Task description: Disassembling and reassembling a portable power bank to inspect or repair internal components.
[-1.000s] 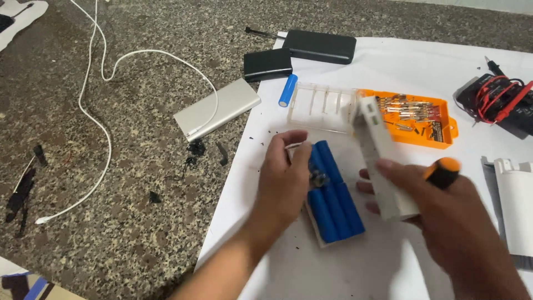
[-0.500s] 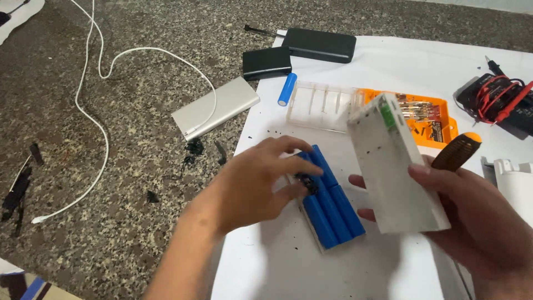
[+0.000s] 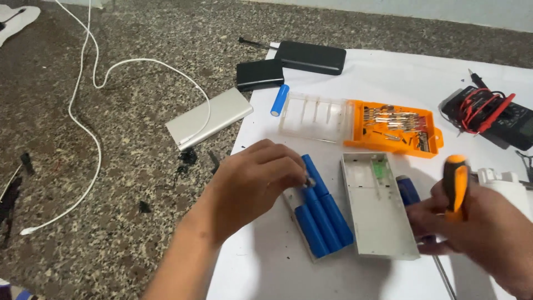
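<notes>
My left hand (image 3: 252, 180) rests on the near end of a pack of blue cylindrical battery cells (image 3: 322, 214), fingertips pinched at the pack's top. The pack lies in a white tray on white paper (image 3: 333, 272). Right beside it lies an open white casing shell (image 3: 377, 205), inside up. My right hand (image 3: 483, 230) is closed around a screwdriver with an orange and black handle (image 3: 456, 180). One more blue cell (image 3: 410, 191) shows just behind my right fingers.
An orange bit case (image 3: 397, 128) with a clear lid lies behind. A loose blue cell (image 3: 279, 100), two black power banks (image 3: 311, 56), a silver power bank (image 3: 208, 116) with a white cable (image 3: 83, 128), and a multimeter (image 3: 494, 114) with red leads surround the paper.
My right hand has laid the white casing shell flat beside the battery pack and let go of it. The screwdriver stays in that hand. My left hand stays on the pack.
</notes>
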